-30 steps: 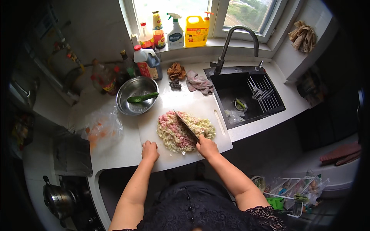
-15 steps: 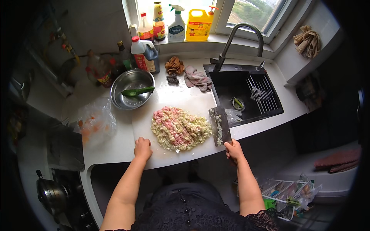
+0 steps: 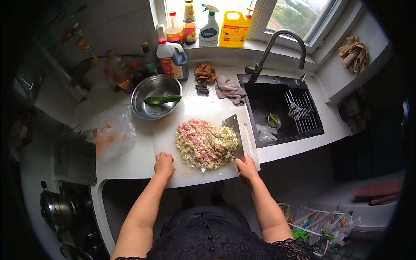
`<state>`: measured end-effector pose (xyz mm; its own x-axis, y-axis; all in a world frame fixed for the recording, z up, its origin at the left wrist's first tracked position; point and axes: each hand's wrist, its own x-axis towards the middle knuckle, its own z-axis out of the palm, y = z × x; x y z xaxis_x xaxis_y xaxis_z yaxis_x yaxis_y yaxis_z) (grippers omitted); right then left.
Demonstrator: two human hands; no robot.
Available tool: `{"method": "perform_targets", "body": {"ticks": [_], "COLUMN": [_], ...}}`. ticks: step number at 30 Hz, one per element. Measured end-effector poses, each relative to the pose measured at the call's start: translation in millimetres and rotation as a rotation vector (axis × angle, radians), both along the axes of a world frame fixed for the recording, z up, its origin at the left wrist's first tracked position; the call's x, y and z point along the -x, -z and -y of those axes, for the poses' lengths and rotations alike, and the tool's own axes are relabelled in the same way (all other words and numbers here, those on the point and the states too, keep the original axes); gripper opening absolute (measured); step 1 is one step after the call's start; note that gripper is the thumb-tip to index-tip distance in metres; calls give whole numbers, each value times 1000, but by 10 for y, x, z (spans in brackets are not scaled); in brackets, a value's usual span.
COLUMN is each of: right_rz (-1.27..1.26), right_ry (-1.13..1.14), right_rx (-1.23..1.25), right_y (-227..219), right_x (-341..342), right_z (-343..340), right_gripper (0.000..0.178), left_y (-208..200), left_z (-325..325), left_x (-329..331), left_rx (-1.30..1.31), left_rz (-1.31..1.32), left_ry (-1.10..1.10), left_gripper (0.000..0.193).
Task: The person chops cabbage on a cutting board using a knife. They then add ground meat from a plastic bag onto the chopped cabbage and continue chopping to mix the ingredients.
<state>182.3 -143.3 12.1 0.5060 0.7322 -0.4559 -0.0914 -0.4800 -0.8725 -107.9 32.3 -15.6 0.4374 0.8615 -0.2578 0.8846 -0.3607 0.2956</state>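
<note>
On a white cutting board (image 3: 203,174) lies a mound of chopped pale-green vegetable and pink minced meat (image 3: 206,143). My right hand (image 3: 247,168) is closed round the handle of a cleaver (image 3: 232,125). Its dark, wide blade stands against the right side of the mound, partly hidden by it. My left hand (image 3: 164,164) is closed at the board's near left corner, fingers curled over the edge. Behind the mound to the left, a steel bowl (image 3: 135,102) holds a green cucumber-like vegetable (image 3: 162,100).
A black sink (image 3: 284,143) with a tall faucet (image 3: 279,32) lies right of the board. A grey rag (image 3: 229,89) and a dark scrubber (image 3: 202,88) sit behind it. Several bottles line the back, including a large jug (image 3: 172,60). A plastic bag (image 3: 113,128) lies left.
The cleaver has moved left from the board's right edge to the mound, its blade turning from flat with vegetable bits on it to upright against the pile. My left hand stays at the board.
</note>
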Motion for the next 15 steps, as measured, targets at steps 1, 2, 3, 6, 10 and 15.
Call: {"method": "perform_targets", "body": {"ticks": [1,2,3,6,10,15], "right_rz": [232,447,492,613,734,753], "right_ry": [-54,-89,-95,-177,-278,-511], "right_rx": [6,70,97,173,158,378], "right_y": [63,37,-77,-383,-235,-67], "right_x": [60,130,258,644,1038,1386], "right_z": [-76,-90,-152,-307,-483,-658], "right_gripper": [22,26,26,29,29,53], "left_y": [6,5,-1,-37,-15,37], "left_z": [1,0,8,16,17,11], "left_x": [-2,0,8,20,22,33], "left_rx": [-1,-2,5,19,-8,-26], "left_rz": [7,13,10,7,28,33], "left_ry": [1,1,0,0,4,6], "left_gripper": [33,32,31,27,30,32]}}
